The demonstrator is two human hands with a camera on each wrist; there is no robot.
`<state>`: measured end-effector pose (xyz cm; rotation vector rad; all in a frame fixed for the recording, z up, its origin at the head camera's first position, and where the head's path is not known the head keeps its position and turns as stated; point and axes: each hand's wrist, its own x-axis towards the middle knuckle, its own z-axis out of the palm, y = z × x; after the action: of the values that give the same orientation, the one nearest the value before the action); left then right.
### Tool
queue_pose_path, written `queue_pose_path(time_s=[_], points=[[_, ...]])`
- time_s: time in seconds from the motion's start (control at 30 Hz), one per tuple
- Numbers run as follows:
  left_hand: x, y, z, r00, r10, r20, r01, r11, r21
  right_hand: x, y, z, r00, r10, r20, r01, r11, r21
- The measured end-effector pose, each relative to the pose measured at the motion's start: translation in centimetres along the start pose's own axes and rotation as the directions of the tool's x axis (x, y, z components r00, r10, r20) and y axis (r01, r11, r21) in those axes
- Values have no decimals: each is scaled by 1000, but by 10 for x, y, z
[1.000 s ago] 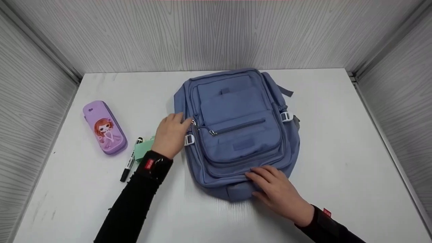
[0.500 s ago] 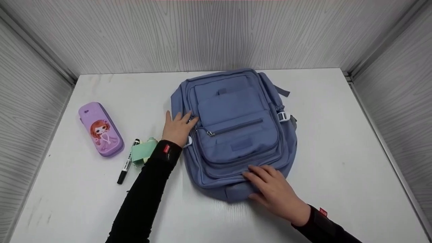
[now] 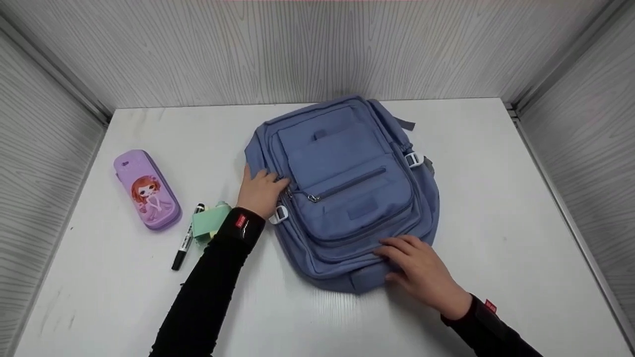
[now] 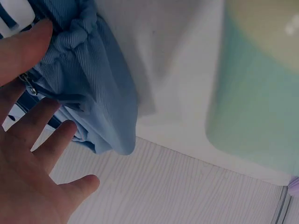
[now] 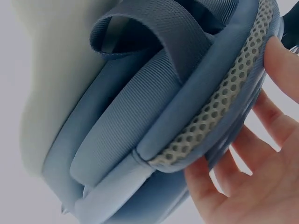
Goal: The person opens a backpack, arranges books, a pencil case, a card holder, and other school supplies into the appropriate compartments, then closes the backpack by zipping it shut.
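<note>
While the ribbed blue backpack [image 3: 342,153] lies on the smooth white table [image 3: 506,208], the left hand [image 3: 259,194], fingers spread, touches its side. The right hand [image 3: 424,272] touches its rounded lower edge, fingers loosely extended

Backpack [image 3: 342,153] on the worktop [image 3: 496,208], wall [image 3: 307,49] behind it.
Over to the backpack's left I see a pencil case [image 3: 149,191] farthest out, then a marker [image 3: 185,243], then a small item [image 3: 209,221] just beside the marker.
</note>
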<state>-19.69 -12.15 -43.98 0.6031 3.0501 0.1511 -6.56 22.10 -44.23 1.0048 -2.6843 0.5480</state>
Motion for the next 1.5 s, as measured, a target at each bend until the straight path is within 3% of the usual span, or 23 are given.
queue_pose_path(time_s=[0.23, 0.43, 0.83, 1.07, 1.17, 1.27, 1.37, 1.5], points=[[-3, 9, -6, 993, 33, 116, -28, 999, -46, -4, 32, -16, 993, 117, 22, -117, 993, -22], [-7, 23, -8, 976, 67, 205, -46, 994, -103, -6, 62, -28, 964, 265, 24, -264, 964, -43], [-23, 56, 2, 963, 206, 172, -163, 958, -235, -4, 131, -36, 886, 464, -24, -463, 878, -119], [-27, 68, 9, 960, 255, 116, -220, 943, -249, -1, 153, -35, 870, 493, 21, -488, 866, -109], [-26, 67, 10, 964, 247, 102, -217, 945, -243, 4, 150, -40, 873, 488, 13, -484, 868, -110], [-27, 64, 12, 971, 219, 98, -187, 947, -260, 17, 132, -47, 883, 468, -35, -469, 875, -122], [-27, 63, 14, 978, 185, 94, -151, 946, -287, 36, 95, -47, 915, 382, -127, -396, 911, -114], [-29, 63, 17, 988, 141, 68, -115, 947, -299, 63, 30, -26, 965, 180, -190, -196, 978, -67]])
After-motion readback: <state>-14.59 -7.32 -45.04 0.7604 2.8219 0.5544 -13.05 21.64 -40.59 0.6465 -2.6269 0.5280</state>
